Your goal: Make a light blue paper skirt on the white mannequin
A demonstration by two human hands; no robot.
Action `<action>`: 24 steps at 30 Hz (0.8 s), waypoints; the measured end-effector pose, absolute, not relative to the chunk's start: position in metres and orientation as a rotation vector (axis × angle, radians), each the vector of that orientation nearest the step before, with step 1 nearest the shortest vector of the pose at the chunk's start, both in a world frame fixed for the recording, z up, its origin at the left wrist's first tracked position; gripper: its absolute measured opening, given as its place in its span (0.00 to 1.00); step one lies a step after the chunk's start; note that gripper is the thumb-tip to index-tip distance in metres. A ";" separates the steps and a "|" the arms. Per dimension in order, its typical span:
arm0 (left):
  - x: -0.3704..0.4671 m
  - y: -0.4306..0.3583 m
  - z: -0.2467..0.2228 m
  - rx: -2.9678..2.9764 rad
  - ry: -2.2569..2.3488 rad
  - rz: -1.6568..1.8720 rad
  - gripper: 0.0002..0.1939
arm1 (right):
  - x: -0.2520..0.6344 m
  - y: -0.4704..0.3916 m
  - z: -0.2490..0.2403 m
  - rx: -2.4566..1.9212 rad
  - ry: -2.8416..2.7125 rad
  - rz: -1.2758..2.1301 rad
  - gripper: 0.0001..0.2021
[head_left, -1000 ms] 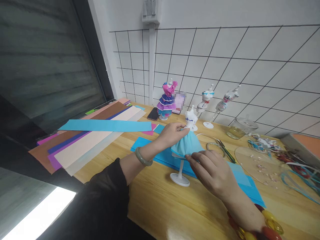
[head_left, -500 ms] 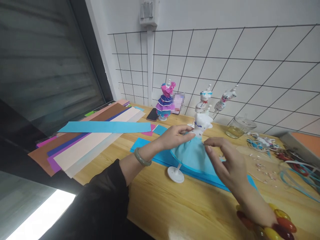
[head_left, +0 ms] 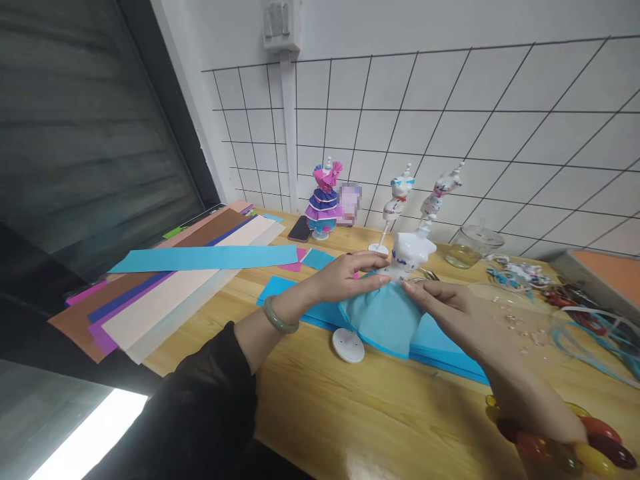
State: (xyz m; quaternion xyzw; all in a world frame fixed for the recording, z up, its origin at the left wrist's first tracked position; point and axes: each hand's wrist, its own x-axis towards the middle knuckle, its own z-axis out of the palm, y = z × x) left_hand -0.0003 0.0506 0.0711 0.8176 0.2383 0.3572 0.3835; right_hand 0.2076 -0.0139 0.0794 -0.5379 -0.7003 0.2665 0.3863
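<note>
A small white dress form (head_left: 414, 248) with dark painted marks leans away to the right, its round white base (head_left: 349, 345) tipped up toward me. A light blue crepe-like skirt (head_left: 383, 317) flares out below its waist. My left hand (head_left: 350, 277) is closed around the waist from the left, its thumb on the skirt's gathered top edge. From the right, my right hand (head_left: 445, 303) pinches the skirt's top edge at the waist between thumb and fingers. Behind and under the skirt lie blue sheets (head_left: 450, 343) on the table.
Long coloured paper strips (head_left: 200, 260) lie at the left. Behind stand a dressed form (head_left: 323, 203) and two bare forms (head_left: 399, 193), with a phone (head_left: 300, 229) near them. A glass jar (head_left: 470, 247), a tray of small beads (head_left: 517, 320) and ribbons (head_left: 595, 340) lie right.
My right hand has come in to the waist and closed on the skirt's top edge. The dress form has tipped further right, and its base now faces me more.
</note>
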 end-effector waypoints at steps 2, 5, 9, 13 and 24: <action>-0.001 0.052 0.069 2.057 0.608 0.923 0.19 | 0.207 -0.015 0.080 -1.386 -1.740 0.858 0.22; 0.000 0.054 0.066 2.026 0.613 0.938 0.19 | 0.205 -0.016 0.079 -1.408 -1.651 0.955 0.20; 0.001 0.055 0.065 2.001 0.601 0.971 0.17 | 0.201 -0.016 0.079 -1.397 -1.691 0.884 0.19; 0.002 0.054 0.066 1.957 0.599 0.980 0.16 | 0.200 -0.015 0.079 -1.348 -1.781 0.734 0.18; -0.002 0.059 0.065 2.057 0.627 0.945 0.17 | 0.197 -0.018 0.079 -1.329 -1.869 0.578 0.17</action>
